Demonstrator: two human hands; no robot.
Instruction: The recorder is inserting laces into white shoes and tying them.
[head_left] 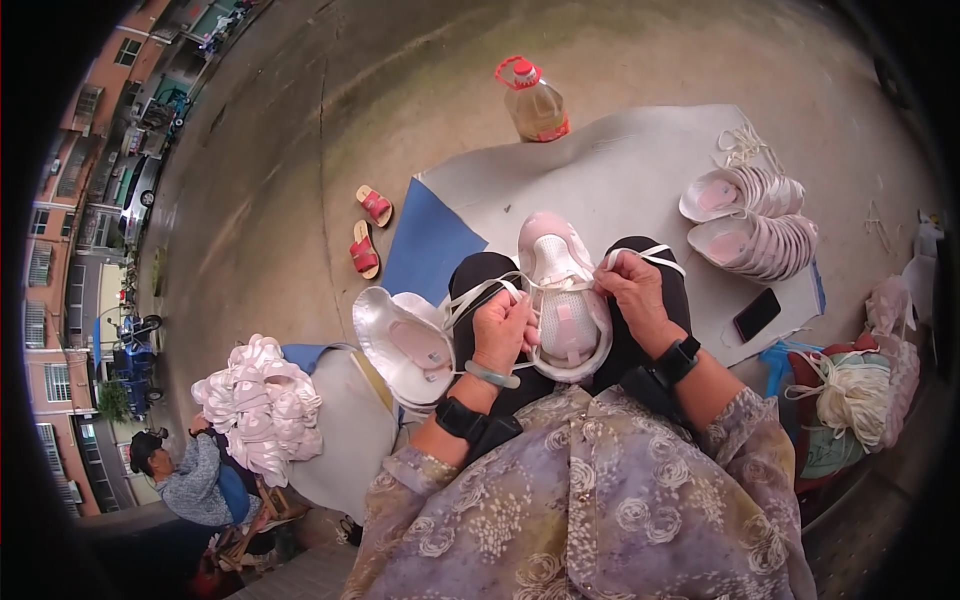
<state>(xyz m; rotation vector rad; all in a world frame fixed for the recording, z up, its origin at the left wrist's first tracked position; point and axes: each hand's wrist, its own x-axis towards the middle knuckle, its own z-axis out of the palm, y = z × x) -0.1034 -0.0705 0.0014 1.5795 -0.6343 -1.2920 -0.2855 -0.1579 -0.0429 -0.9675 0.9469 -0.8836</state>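
A pink and white shoe upper [568,315] lies between my knees, its toe pointing away from me. White laces [500,283] run from its eyelets out to both sides. My left hand [505,330] is closed on a lace at the upper's left edge, with loops trailing over the knee. On the other side, my right hand [637,295] pinches another stretch of lace, and its loose end lies across my right knee. Beside my left knee rests a white shoe upper [408,345] with a pale pink insole.
Two nested rows of shoe uppers [755,240] lie on a grey sheet at right, near a phone [757,315]. A bundle of white laces [855,390] sits at far right. Pink uppers [262,405] are heaped at left. Ahead stand a bottle [535,105] and red sandals [365,250]. Another person [200,480] sits at lower left.
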